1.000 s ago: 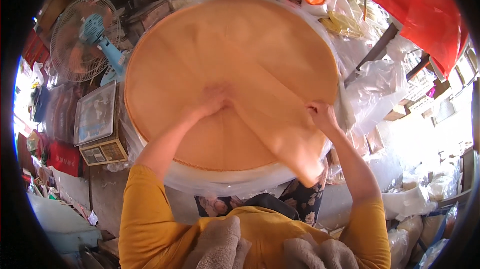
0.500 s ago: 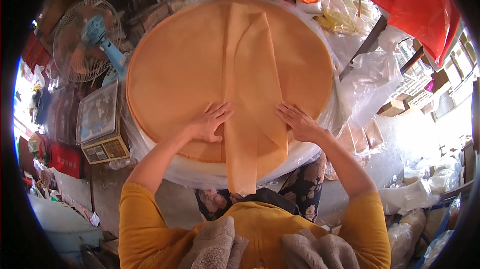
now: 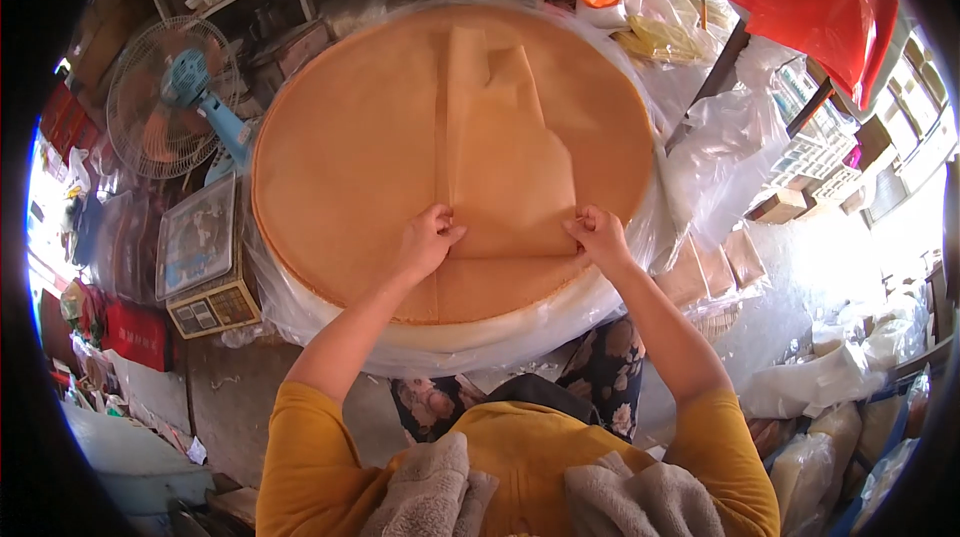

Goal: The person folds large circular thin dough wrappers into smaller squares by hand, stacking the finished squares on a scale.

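Left hand (image 3: 428, 241) and right hand (image 3: 603, 240) pinch the near corners of a folded orange sheet (image 3: 512, 177) atop a large orange disc (image 3: 345, 152).

Left hand (image 3: 428, 240), right hand (image 3: 602, 239), both pinching folded sheet (image 3: 508, 172) (orange disc (image 3: 345, 162) beneath)

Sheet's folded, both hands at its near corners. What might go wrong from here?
The sheet looks thin: it may tear where the left hand and right hand hold its corners.
Its far end is uneven, so further folds may come out crooked.
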### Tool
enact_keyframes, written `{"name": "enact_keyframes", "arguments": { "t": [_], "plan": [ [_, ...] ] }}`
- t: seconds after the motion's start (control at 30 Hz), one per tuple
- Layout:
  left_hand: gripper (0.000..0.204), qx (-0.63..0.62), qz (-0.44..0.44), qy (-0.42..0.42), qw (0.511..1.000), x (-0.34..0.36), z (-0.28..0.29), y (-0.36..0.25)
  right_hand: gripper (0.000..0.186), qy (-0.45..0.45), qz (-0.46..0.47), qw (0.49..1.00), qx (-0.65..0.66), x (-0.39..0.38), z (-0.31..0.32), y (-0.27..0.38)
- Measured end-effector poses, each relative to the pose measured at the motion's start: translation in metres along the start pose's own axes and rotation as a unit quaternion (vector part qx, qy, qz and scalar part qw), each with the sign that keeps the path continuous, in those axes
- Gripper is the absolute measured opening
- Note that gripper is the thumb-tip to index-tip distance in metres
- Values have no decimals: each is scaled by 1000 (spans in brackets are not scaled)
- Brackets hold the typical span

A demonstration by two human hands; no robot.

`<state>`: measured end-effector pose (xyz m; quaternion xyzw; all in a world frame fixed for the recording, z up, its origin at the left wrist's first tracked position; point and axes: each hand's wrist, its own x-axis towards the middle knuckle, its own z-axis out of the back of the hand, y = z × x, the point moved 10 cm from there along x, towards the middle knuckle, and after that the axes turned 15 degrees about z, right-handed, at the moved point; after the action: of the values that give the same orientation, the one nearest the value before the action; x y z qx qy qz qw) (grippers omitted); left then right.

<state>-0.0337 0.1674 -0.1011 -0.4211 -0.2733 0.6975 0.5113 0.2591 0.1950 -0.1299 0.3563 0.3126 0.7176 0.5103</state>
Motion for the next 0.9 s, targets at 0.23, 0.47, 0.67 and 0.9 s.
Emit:
{"name": "enact_keyframes", "arguments": {
  "t": [0.23,0.47,0.67,0.9],
  "plan": [
    [49,-8,50,26,998,-5,-15,17,35,-110,38,991,-72,6,15,35],
    [54,-119,77,42,989,-31,-11,28,40,-108,-5,979,-174,7,7,39],
    [68,125,40,-43,990,-60,5,12,33,11,-60,985,-164,-5,-25,28],
    [76,383,-109,-107,911,-56,-63,-3,37,78,-75,966,-236,-2,-37,58]
  ]
}}
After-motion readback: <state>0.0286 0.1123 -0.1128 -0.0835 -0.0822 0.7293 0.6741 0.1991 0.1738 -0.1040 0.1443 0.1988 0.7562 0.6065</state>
